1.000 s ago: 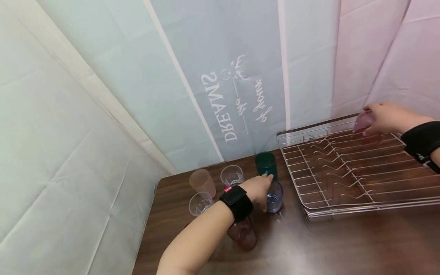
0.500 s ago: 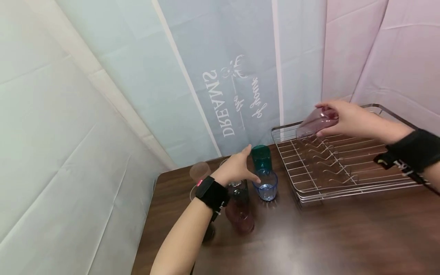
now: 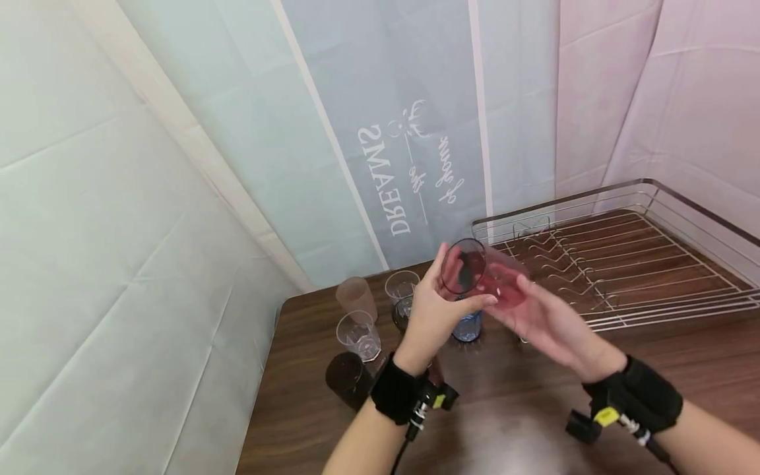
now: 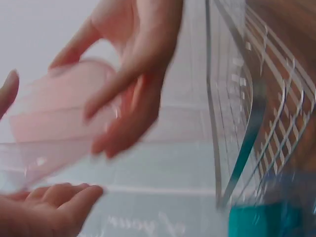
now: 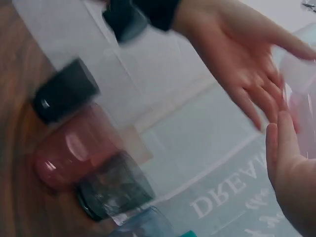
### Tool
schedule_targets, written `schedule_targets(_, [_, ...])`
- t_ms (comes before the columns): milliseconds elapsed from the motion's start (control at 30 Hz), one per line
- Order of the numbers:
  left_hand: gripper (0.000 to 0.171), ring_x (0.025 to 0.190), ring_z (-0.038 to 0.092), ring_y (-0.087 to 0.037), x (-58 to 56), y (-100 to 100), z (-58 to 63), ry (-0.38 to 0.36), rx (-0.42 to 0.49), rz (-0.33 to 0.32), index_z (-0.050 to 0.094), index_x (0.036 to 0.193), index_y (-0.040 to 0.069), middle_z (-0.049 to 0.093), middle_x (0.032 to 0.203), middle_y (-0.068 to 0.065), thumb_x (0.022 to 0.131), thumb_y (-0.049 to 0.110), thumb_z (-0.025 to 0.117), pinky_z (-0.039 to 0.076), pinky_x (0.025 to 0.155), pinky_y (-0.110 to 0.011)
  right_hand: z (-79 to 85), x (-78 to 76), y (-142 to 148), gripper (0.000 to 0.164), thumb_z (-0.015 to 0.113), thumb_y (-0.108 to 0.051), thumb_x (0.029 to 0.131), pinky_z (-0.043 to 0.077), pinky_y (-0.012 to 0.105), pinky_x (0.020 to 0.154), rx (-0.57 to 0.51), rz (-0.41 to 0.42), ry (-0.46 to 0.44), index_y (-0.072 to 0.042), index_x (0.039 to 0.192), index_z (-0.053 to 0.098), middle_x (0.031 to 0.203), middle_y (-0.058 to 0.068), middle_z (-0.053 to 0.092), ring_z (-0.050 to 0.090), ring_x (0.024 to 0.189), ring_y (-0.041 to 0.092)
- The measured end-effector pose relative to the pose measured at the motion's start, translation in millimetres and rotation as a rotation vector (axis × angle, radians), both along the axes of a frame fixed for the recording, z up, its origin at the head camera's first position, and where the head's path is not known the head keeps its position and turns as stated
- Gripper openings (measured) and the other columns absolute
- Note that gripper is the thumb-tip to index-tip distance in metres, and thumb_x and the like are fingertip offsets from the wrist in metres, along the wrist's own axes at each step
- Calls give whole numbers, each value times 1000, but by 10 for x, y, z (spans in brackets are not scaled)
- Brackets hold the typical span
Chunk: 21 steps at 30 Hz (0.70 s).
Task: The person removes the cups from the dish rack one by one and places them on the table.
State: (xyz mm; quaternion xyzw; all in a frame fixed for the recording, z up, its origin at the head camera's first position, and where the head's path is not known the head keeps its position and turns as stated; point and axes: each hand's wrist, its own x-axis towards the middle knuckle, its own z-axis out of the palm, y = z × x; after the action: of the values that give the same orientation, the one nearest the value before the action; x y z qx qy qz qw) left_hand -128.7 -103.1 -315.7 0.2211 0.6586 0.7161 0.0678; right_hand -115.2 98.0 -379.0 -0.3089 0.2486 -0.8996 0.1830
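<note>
A translucent pink tumbler is held in the air, tilted on its side, its mouth towards the left. My right hand grips its base end, thumb in front and fingers behind. Around the mouth end is my left hand, its thumb held away from nearly straight fingers; some of them show through the tumbler. In the left wrist view the same tumbler lies between both hands, blurred; whether the left fingers touch it is unclear. A blue glass stands below, partly hidden by the hands.
A wire dish rack stands on the right. Left of it are a frosted tumbler, clear glasses and a dark glass. The right wrist view shows a red tumbler and a grey glass. A teal glass stands near the rack.
My right hand has brought the pink tumbler left from over the rack. My left hand has come away from the blue glass and up to the tumbler's mouth end.
</note>
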Motion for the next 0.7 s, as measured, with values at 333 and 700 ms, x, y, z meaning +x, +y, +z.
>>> schedule_targets(333, [88,122,63,-18,545,-196,-585,51,-171,186,54,145,13,64,136,-3,68,-3,93,52,101,-30,-419,421,447,49,21,2,110,44,33,110,284,-386,98,-11,156,33,150,9,48,53,135,24])
schedule_targets(700, [86,130,55,-19,640,-249,-1298,69,-450,241,47,136,11,60,136,-8,66,-3,95,45,110,-37,-579,742,754,52,8,12,104,40,42,112,-14,-304,23,2,149,33,143,26,48,52,134,39])
